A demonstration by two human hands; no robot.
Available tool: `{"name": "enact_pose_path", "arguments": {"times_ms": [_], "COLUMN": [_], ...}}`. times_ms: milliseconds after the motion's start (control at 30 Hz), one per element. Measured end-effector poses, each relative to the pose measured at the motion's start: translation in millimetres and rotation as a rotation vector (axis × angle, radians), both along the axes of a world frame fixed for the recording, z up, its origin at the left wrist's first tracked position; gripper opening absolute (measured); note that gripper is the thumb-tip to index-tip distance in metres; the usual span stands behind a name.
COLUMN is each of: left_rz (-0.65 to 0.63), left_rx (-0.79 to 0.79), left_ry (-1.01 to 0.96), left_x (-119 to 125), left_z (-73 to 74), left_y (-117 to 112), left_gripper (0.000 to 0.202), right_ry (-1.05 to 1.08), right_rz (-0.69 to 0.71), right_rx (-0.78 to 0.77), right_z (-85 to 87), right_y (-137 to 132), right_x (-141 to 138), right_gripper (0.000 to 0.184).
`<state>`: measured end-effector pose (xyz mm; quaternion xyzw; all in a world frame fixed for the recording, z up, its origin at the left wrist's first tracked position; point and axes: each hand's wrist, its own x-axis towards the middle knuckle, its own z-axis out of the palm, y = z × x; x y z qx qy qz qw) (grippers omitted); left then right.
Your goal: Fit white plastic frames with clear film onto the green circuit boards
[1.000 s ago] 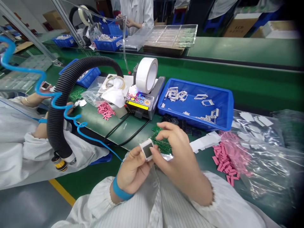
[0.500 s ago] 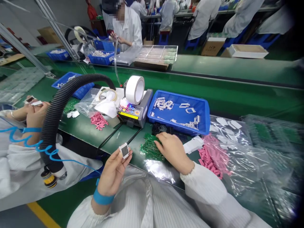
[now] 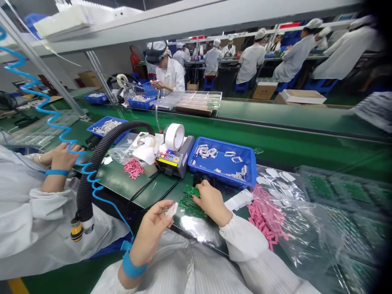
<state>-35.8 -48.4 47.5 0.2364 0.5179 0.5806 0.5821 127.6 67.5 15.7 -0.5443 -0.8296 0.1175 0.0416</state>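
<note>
Two hands: left-hand fingers (image 3: 162,209) pinching a white piece (image 3: 172,210), right-hand fingers (image 3: 204,190) curled on green circuit boards (image 3: 190,206); dispenser label (image 3: 167,162) unreadable.

A long green bench (image 3: 119,179) runs across the middle of the frame. On it sit a tape machine (image 3: 171,161), a blue tray (image 3: 226,166) of small white frames, pink bits (image 3: 134,168), green circuit boards (image 3: 189,206) at bottom middle, and a big clear bag (image 3: 294,228) at right.

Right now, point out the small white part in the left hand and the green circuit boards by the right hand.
Small white part (image 3: 171,210): head view, its middle.
Green circuit boards (image 3: 190,206): head view, the stack's middle.
</note>
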Motion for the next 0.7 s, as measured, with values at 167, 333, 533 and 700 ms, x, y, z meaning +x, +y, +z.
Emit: {"name": "enact_pose_path", "arguments": {"times_ms": [167,333,533,700], "left_rz": [-0.064,-0.280,-0.207,-0.232], "left_rx": [0.032,0.109,-0.022,-0.084], "left_ry": [-0.011,-0.202,-0.480,-0.617], "left_x": [-2,1,15,16], "left_z": [-0.8,10.3,27.1,13.2], "left_y": [9,27,58,70], "left_gripper": [0.033,0.049,0.037,0.028], "right_ry": [0.234,0.846,0.865,1.020], "right_rz": [0.068,0.351,0.423,0.389], "right_rx": [0.055,0.157,0.331,0.098], "right_z": [20.8,59.8,75.2,72.2], "right_y": [-9,-29,-28,-14], "right_x": [15,16,2,8], "right_gripper": [0.022,0.026,0.035,0.030]}}
